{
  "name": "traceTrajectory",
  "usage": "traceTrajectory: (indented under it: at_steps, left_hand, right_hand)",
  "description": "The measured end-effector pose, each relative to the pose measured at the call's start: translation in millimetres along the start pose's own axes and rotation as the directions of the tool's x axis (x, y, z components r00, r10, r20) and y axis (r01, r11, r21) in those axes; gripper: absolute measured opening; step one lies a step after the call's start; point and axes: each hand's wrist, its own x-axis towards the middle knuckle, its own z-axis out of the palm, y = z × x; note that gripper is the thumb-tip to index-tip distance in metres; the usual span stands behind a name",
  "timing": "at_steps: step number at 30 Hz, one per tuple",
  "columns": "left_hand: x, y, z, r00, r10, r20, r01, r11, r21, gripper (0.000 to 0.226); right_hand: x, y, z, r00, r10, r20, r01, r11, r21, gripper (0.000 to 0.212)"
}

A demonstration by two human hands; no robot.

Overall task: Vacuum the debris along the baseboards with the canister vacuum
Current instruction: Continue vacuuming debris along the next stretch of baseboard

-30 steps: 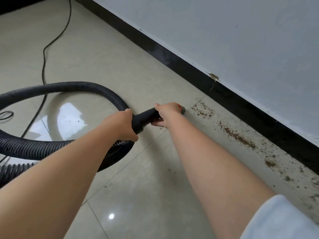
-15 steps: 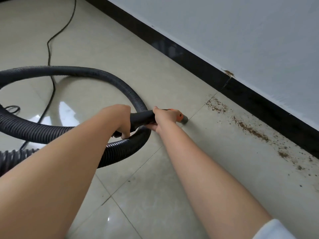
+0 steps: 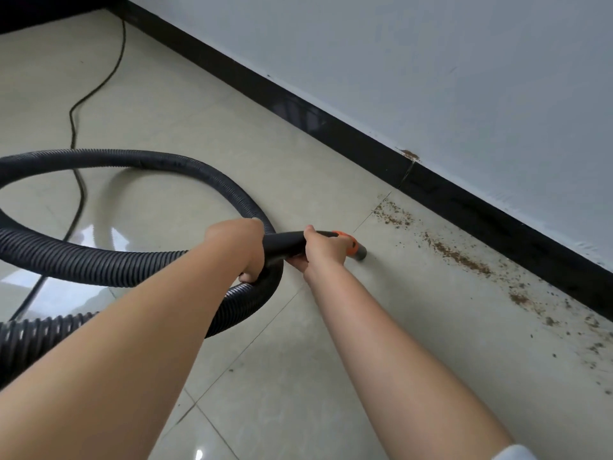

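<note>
while both hands' grip wraps the hose handle, left hand, right hand, nozzle partly hidden

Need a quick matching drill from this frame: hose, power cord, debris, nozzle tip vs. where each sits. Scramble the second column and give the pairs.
Things:
1. hose
2. power cord
3. debris
4. nozzle tip

Places:
A. strewn along the baseboard
B. just past the right hand, low at the floor
C. looped on the tiles, end gripped by the left hand
D. thin line trailing to the far corner

Pairs: 1-C, 2-D, 3-A, 4-B
</note>
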Motion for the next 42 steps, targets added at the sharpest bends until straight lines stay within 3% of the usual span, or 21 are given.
traceTrajectory:
  at_steps: [8, 18, 25, 30, 42]
  left_hand:
    - [11.6, 43.7, 2.5, 0.999, 0.026, -0.023, -0.026, 0.999, -0.022, 0.057]
    - [25.4, 78.5, 3.8, 0.988, 0.096, -0.12, -0.109, 0.988, -0.106, 0.043]
    - [34.5, 100.9, 17.4, 0.946, 0.164, -0.281, -0.246, 0.925, -0.289, 0.042]
    - [36.9, 98.9, 25.9, 0.936, 0.214, -0.281, -0.313, 0.871, -0.378, 0.051]
    - [36.8, 83.6, 29.3, 0.939, 0.263, -0.224, -0.317, 0.912, -0.259, 0.049]
  right_hand:
    - [29.5, -18.8, -27.5, 0.995, -0.063, -0.072, 0.056, 0.993, -0.101, 0.054]
    - [47.4, -48.9, -59.4, 0.998, -0.058, -0.04, 0.052, 0.989, -0.141, 0.054]
    - [61.7, -68.7, -84.1, 0.991, -0.117, -0.058, 0.109, 0.986, -0.129, 0.058]
    - [66.3, -67.6, -85.6, 0.985, -0.151, -0.081, 0.136, 0.976, -0.169, 0.058]
    - [63.7, -60.1, -78.8, 0.984, -0.079, 0.163, 0.107, 0.98, -0.167, 0.084]
